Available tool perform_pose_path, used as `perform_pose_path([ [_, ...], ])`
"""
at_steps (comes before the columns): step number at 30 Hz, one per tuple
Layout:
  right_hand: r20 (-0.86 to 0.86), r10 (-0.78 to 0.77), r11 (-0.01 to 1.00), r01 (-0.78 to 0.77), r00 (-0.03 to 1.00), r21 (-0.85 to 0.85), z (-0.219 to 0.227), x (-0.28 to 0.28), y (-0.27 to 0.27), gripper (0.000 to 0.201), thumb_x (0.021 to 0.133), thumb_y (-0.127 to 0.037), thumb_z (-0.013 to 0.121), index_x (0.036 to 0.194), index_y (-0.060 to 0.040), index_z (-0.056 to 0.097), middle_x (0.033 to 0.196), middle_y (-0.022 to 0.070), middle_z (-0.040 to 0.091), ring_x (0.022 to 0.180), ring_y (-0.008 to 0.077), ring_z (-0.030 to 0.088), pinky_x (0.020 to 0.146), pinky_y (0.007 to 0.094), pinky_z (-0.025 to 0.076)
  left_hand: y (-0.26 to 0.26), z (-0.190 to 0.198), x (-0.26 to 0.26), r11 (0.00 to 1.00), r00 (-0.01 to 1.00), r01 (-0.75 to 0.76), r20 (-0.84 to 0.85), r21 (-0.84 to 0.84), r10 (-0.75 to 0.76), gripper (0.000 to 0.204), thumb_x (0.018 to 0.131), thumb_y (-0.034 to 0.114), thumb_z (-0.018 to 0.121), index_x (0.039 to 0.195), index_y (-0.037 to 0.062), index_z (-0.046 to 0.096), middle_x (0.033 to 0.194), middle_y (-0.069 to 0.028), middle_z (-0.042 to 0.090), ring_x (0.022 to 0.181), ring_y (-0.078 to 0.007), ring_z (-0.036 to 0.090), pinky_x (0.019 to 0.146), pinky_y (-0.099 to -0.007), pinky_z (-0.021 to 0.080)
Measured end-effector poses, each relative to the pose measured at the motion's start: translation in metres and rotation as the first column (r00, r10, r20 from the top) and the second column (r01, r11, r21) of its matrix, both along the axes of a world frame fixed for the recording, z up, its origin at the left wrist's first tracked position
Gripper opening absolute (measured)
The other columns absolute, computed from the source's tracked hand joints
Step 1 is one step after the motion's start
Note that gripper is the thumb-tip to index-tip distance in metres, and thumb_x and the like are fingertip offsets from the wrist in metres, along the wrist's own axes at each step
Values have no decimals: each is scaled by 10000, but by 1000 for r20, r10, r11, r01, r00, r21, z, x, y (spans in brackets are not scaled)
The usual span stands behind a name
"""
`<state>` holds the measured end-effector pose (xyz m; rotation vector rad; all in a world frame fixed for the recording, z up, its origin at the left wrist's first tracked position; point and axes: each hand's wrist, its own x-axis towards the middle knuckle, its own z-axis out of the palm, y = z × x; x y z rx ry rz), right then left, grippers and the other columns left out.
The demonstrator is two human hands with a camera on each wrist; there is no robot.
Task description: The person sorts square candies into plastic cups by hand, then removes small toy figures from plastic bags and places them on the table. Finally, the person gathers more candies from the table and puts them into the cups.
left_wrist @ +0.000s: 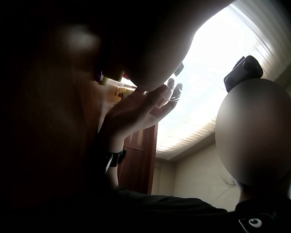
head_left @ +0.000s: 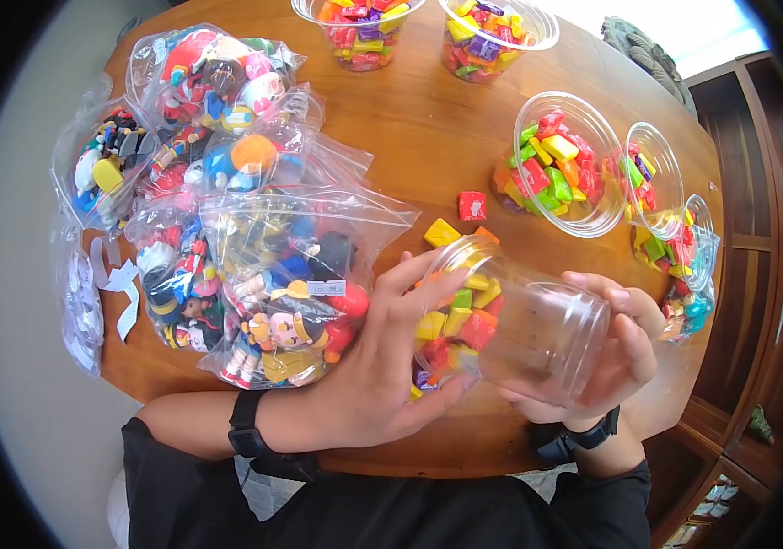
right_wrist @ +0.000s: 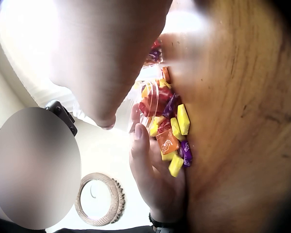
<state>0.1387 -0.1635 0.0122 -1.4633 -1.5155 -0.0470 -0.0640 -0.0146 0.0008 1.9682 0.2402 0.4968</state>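
Observation:
A clear plastic cup (head_left: 538,320) lies tipped low over the table, its mouth facing left, with wrapped candies (head_left: 478,328) in and around that end. My right hand (head_left: 627,357) grips the cup near its other end, fingers and thumb around the wall. Across the mouth, my left hand (head_left: 378,366) curves loosely around the candies, its thumb low and its fingers along the far side. In the right wrist view, yellow, orange and purple candies (right_wrist: 168,141) lie between the left hand (right_wrist: 157,179) and the cup's rim. The left wrist view is mostly dark; the right hand (left_wrist: 131,116) shows there.
Several zip bags of toy figures (head_left: 273,293) cover the table's left side. Candy-filled cups (head_left: 570,165) stand along the back and right. A red candy (head_left: 472,206) and a yellow candy (head_left: 441,232) lie beyond the tipped cup. White paper strips (head_left: 126,297) lie at far left.

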Motion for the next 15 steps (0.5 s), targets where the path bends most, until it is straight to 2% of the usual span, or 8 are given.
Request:
perform_pose_path([
  [4,-17,-3,999,4,1000,36,-2,-2,1,1131,779,-407,1024,1624,-123,329,1575,216,386,1268,384,663,975,479,660,0,5,0,1000,1000,-11,-13,-10,11,853,938,82,828,1663,77,378,1667,-320,301,1568,-509,355,1289,-563,323],
  [7,-26,-4,1000,4,1000,15,-7,-2,-3,1111,787,-355,1020,1619,-98,330,1559,246,421,1285,368,657,1003,481,647,3,6,-1,999,1000,-13,-14,50,14,752,938,78,833,1611,158,507,1662,-299,332,1561,-491,381,1297,-599,308],
  [8,-26,-4,1000,4,1000,15,-6,-2,-1,1111,787,-355,1020,1619,-98,330,1559,246,421,1285,368,657,1003,481,647,3,5,-2,997,1000,-2,-23,77,4,673,930,82,839,1544,197,586,1651,-262,379,1559,-471,394,1301,-614,302],
  [9,-39,40,998,-42,998,-53,-4,-1,2,1095,791,-338,1020,1612,-88,341,1539,253,445,1287,359,654,1024,478,635,2,4,-2,995,999,10,-32,103,-7,601,923,87,845,1476,237,665,1641,-225,426,1557,-451,406,1305,-630,297],
  [10,-55,82,989,-89,995,-120,-3,-1,4,1078,794,-320,1020,1605,-77,352,1519,260,469,1289,351,651,1045,475,623,2,4,-3,995,999,10,-32,103,-6,601,923,87,845,1476,237,665,1641,-225,426,1557,-451,406,1305,-630,297],
  [12,-92,102,986,-113,991,-122,-5,0,9,1015,780,-262,1020,1572,-67,415,1485,260,527,1272,349,648,1013,438,603,1,4,-3,967,992,-46,127,249,14,466,900,107,855,1321,289,768,1595,-140,518,1541,-415,439,1307,-626,312],
  [13,-129,122,983,-137,984,-123,-7,-1,11,955,766,-204,1020,1538,-56,478,1451,259,586,1256,348,645,981,400,582,0,4,-3,967,992,-46,128,249,14,466,900,107,855,1321,289,768,1595,-140,518,1541,-415,439,1307,-626,312],
  [15,-200,146,980,-170,969,-107,-9,-2,10,911,762,-192,1015,1517,-40,529,1430,243,571,1244,338,636,1004,418,571,-4,5,-3,964,979,-98,195,246,50,404,893,134,851,1250,316,799,1568,-93,559,1509,-402,479,1300,-613,333],
])
